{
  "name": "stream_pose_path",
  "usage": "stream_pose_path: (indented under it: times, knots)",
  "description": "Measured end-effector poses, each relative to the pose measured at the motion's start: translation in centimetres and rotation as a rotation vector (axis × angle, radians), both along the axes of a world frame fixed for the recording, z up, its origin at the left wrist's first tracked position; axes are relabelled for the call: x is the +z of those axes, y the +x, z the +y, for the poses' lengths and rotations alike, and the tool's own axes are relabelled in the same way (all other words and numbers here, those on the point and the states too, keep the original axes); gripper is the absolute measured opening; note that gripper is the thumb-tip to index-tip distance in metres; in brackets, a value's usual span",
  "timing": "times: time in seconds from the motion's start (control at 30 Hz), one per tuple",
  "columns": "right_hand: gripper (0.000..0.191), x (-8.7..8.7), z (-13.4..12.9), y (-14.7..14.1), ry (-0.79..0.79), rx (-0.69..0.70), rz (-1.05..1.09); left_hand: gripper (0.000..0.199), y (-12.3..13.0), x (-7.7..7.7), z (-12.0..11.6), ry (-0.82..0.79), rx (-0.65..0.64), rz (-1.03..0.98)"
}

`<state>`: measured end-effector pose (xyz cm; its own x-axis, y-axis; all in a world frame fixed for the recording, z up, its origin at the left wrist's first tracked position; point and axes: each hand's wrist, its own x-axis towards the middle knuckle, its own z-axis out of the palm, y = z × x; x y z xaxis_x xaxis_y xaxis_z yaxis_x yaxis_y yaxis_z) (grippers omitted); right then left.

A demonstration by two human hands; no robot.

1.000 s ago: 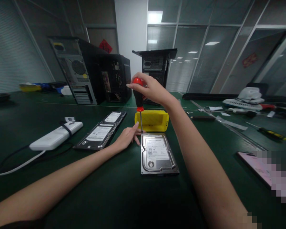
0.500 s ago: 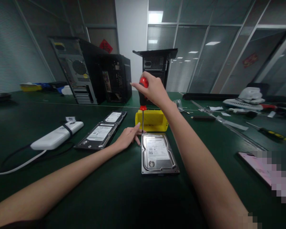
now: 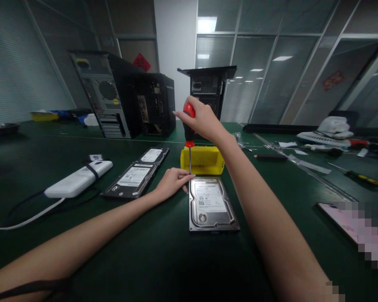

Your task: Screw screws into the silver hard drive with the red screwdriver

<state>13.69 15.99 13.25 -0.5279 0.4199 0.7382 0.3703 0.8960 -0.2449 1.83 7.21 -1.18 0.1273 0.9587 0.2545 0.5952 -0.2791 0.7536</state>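
A silver hard drive (image 3: pixel 209 203) lies label side up on the dark green table in front of me. My right hand (image 3: pixel 201 117) is closed around the red and black handle of a screwdriver (image 3: pixel 190 144). The screwdriver stands upright, its tip at the drive's far left corner. Right beside that tip is my left hand (image 3: pixel 174 183), thumb and fingers pressed together against the corner. Whatever lies between those fingertips is too small to make out. Just behind the drive sits a yellow plastic bin (image 3: pixel 203 159), partly covered by the screwdriver shaft.
Two more hard drives (image 3: pixel 132 176) lie to the left, past them a white power strip (image 3: pixel 78 180) with its cable. Computer cases (image 3: pixel 122 96) stand at the back. On the right are a phone (image 3: pixel 340 222), another screwdriver (image 3: pixel 362 178) and a clothes-iron-like white item (image 3: pixel 330 128).
My left thumb has come down from a raised position to meet the fingers at the screwdriver tip. The screwdriver and drive keep their places; the view has shifted slightly.
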Motion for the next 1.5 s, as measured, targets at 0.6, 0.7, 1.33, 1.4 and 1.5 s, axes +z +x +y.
stream_pose_path:
  times: [0.6, 0.7, 1.33, 1.4, 1.5]
  knots:
    - [0.041, 0.1, -0.7, 0.3, -0.087, 0.049, -0.072, 0.037, -0.2, -0.3, 0.2, -0.012, -0.006, -0.009]
    - [0.039, 0.1, -0.5, 0.5, -0.096, 0.060, -0.073, 0.037, -0.2, -0.4, 0.3, -0.032, -0.001, -0.026]
    - [0.034, 0.5, -0.3, 1.7, -0.214, 0.184, -0.120, 0.048, -0.6, -0.7, 0.5, -0.074, 0.027, -0.077]
    - [0.035, 0.5, -0.2, 1.5, -0.211, 0.147, -0.110, 0.046, -0.6, -0.8, 0.5, -0.068, 0.016, -0.067]
    - [0.035, 0.6, -0.4, 1.3, -0.244, 0.136, -0.120, 0.038, -0.6, -0.9, 0.6, -0.055, -0.023, -0.069]
